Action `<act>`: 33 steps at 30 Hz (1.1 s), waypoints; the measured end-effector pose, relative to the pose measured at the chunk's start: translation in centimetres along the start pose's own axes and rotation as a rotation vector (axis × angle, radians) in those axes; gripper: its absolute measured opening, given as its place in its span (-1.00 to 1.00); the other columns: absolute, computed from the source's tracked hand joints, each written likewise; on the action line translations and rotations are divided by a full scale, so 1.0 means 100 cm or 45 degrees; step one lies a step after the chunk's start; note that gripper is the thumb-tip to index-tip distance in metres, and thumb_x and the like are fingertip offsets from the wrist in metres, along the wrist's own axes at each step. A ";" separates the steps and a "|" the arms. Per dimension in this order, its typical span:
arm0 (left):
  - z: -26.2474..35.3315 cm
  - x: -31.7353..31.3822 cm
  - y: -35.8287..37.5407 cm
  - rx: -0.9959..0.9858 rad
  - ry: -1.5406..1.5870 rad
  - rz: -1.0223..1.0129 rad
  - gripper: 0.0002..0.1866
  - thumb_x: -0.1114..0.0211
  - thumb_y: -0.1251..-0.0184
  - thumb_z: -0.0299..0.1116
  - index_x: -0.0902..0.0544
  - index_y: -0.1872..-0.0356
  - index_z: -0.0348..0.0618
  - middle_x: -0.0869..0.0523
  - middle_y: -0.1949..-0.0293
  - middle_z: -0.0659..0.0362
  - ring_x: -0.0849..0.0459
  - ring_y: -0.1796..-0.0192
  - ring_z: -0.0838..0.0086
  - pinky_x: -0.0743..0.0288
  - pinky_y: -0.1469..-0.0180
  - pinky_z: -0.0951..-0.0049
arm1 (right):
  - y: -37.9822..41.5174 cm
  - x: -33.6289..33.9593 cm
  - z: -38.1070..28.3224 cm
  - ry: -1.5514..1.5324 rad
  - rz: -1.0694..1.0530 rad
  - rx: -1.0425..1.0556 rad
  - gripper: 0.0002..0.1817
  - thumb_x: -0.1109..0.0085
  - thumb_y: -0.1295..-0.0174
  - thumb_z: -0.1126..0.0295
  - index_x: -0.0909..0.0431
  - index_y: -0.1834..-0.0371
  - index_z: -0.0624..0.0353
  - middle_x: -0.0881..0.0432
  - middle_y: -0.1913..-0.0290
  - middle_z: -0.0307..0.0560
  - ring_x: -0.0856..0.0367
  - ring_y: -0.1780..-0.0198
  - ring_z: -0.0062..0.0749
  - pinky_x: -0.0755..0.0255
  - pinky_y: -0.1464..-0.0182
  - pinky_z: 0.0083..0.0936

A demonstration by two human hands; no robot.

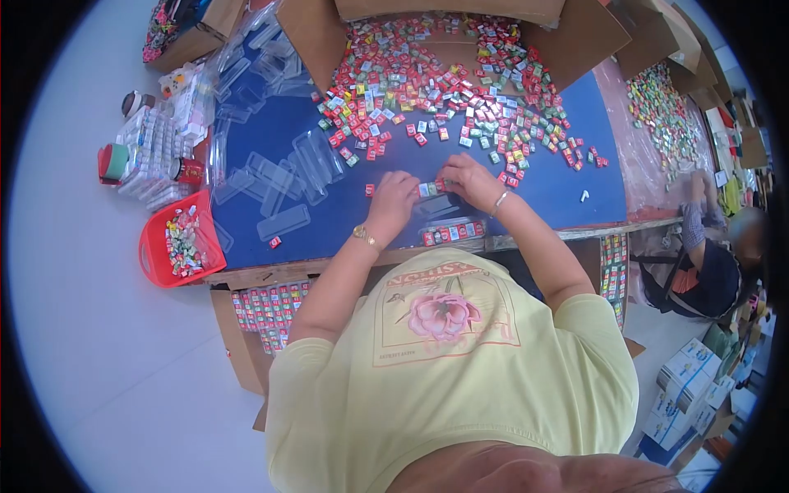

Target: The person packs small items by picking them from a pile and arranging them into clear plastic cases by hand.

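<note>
A short row of small red, white and green boxes [429, 189] lies on the blue tabletop between my hands. My left hand [394, 201] has its fingers curled at the row's left end, and one more small red box [370, 190] lies just beside it. At the right end, my right hand [470, 181] bends its fingers down onto the boxes. Just below the row is a clear plastic lid or tray [438, 205]. Closer to my body, a clear tray [452, 233] holds a line of the same small boxes at the table's edge.
A big heap of small boxes [460, 90] spills from an open carton [575, 45]. Clear plastic cases [283, 177] lie on the left. A red basket [154, 251] of small pieces is beside the table. Another person [694, 263] sits at the right.
</note>
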State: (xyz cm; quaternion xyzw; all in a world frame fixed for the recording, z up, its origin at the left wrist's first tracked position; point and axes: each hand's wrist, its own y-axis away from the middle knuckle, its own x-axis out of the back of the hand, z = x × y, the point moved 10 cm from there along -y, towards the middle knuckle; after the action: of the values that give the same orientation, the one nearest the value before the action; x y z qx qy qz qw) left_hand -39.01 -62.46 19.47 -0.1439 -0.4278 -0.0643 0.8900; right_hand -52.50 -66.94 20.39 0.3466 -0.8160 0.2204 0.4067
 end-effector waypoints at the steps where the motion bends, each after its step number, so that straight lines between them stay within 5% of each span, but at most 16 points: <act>1: 0.005 0.001 0.010 0.023 0.030 -0.018 -0.63 -0.50 -0.10 -0.53 -0.74 0.00 -0.19 -0.69 0.06 0.08 -0.63 -0.03 0.12 -0.56 -0.12 0.21 | 0.005 -0.001 -0.009 -0.010 -0.022 0.005 -0.64 -0.44 -0.03 0.54 -0.70 0.05 0.08 -0.62 0.03 -0.09 -0.56 -0.09 -0.09 -0.52 -0.19 -0.29; 9: 0.014 0.007 0.052 0.062 0.124 0.143 -0.70 -0.51 -0.10 -0.51 -0.75 0.09 -0.19 -0.72 0.06 0.10 -0.65 0.00 0.15 -0.59 -0.04 0.22 | 0.039 0.003 -0.002 -0.061 0.191 -0.031 -0.70 -0.42 -0.05 0.57 -0.67 0.11 0.18 -0.62 0.02 -0.06 -0.58 -0.04 -0.03 -0.55 -0.10 -0.22; 18: 0.010 0.020 0.048 0.035 0.057 0.253 -0.82 -0.50 -0.12 -0.51 -0.78 0.22 -0.17 -0.74 0.14 0.16 -0.68 0.05 0.23 -0.61 0.00 0.27 | 0.021 0.000 -0.006 0.024 0.132 -0.100 -0.85 -0.43 -0.08 0.50 -0.68 0.28 0.17 -0.67 0.10 -0.16 -0.60 -0.01 -0.15 -0.55 -0.07 -0.29; 22: 0.008 0.013 0.049 -0.018 0.083 0.219 -0.83 -0.49 -0.14 -0.51 -0.78 0.21 -0.18 -0.74 0.13 0.15 -0.68 0.04 0.23 -0.61 -0.01 0.27 | 0.015 -0.013 -0.031 -0.163 0.148 0.128 -0.85 -0.44 -0.07 0.49 -0.67 0.30 0.17 -0.68 0.12 -0.17 -0.61 0.01 -0.15 -0.56 -0.04 -0.31; 30: -0.040 0.061 0.080 0.292 -0.001 0.492 -0.83 -0.44 -0.23 -0.51 -0.78 0.15 -0.18 -0.74 0.08 0.10 -0.69 0.01 0.19 -0.59 -0.08 0.25 | 0.013 0.009 -0.042 0.170 0.165 0.146 -0.61 -0.48 0.02 0.48 -0.58 0.10 0.12 -0.63 0.02 -0.16 -0.57 -0.07 -0.14 -0.54 -0.12 -0.29; 33: -0.065 0.083 0.090 0.387 -0.081 0.575 -0.82 -0.44 -0.24 -0.48 -0.77 0.14 -0.18 -0.73 0.08 0.10 -0.68 0.00 0.17 -0.58 -0.10 0.23 | 0.011 -0.023 -0.020 0.246 -0.044 0.025 -0.51 -0.51 0.06 0.48 -0.55 0.01 0.07 -0.61 -0.03 -0.15 -0.56 -0.10 -0.14 -0.52 -0.15 -0.28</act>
State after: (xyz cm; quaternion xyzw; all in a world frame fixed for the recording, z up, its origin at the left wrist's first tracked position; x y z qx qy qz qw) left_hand -26.83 -55.90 20.26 -0.1024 -0.4173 0.2053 0.8793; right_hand -51.32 -64.00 19.59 0.3418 -0.7646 0.2537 0.4840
